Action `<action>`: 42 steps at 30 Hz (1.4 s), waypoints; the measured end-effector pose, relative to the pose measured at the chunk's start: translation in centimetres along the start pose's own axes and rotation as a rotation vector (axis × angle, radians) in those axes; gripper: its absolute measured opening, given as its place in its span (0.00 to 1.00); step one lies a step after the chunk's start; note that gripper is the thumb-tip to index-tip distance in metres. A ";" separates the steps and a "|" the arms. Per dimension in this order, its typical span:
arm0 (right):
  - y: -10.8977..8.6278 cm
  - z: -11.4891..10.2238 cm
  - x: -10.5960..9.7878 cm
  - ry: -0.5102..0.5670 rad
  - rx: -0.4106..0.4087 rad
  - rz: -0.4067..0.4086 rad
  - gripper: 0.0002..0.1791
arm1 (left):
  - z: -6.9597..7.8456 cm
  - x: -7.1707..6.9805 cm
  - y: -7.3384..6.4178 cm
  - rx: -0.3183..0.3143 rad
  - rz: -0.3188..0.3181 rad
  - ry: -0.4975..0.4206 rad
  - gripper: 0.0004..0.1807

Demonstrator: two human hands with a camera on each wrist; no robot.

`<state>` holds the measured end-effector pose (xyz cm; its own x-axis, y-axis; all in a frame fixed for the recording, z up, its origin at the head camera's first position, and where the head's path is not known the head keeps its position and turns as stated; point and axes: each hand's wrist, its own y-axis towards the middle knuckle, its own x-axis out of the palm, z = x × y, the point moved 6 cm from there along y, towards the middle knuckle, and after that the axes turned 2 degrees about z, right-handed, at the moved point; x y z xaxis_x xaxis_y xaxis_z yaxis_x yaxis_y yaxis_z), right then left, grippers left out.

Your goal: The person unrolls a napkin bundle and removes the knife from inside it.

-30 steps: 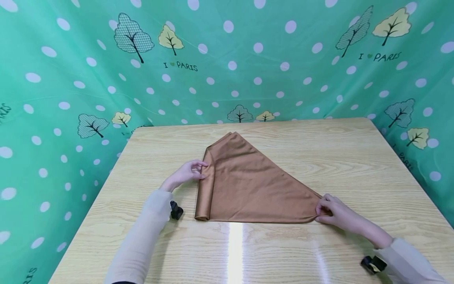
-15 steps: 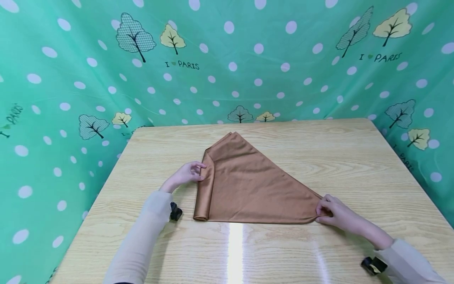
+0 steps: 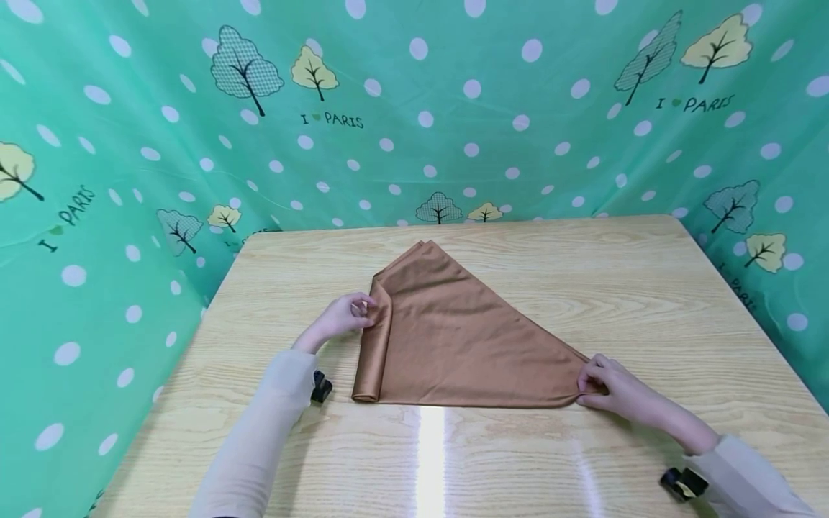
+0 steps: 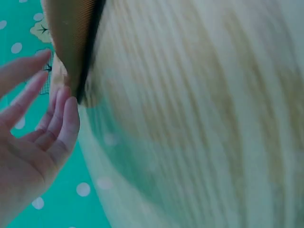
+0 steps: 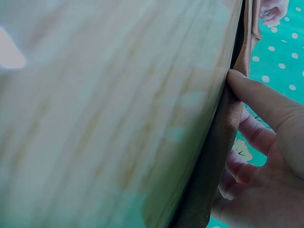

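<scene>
A satiny brown cloth [image 3: 473, 331] lies on the table, folded to a point at the far side and tapering to the right. Its left end is wound into a narrow roll [image 3: 372, 367]. My left hand [image 3: 340, 316] pinches that roll along its outer edge, and the left wrist view shows the fingertips [image 4: 71, 111] right at the cloth's edge. At the opposite end, my right hand [image 3: 615, 388] pinches the tapered corner between thumb and fingers. In the right wrist view the thumb [image 5: 259, 92] presses on the near edge; the fingers are partly behind the cloth.
The light wooden table [image 3: 518, 460] extends around the cloth on all sides. A green dotted curtain [image 3: 414, 108] printed with trees hangs behind the table and along both sides. Small black devices sit at the left wrist [image 3: 320, 387] and right wrist [image 3: 683, 483].
The roll's near end has shifted slightly left, and its upper part bends open a little more under my left hand. My right hand stays in place on the corner.
</scene>
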<state>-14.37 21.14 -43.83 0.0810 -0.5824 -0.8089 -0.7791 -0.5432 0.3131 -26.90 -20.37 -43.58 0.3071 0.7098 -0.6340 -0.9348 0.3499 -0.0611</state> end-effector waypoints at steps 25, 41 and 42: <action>0.1 0.0 0.1 -0.001 0.037 -0.019 0.14 | 1.8 2.4 0.5 0.166 -0.226 0.238 0.14; 0.2 0.0 0.0 -0.005 0.023 -0.010 0.15 | 1.8 2.1 0.3 0.180 -0.168 0.277 0.11; 0.2 0.0 0.0 -0.005 0.024 -0.010 0.15 | 1.7 2.1 0.2 0.175 -0.165 0.275 0.11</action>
<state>-14.53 21.00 -43.75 0.0859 -0.5740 -0.8143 -0.7931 -0.5341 0.2928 -26.18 -17.76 -43.63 0.3697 0.4528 -0.8114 -0.8248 0.5620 -0.0622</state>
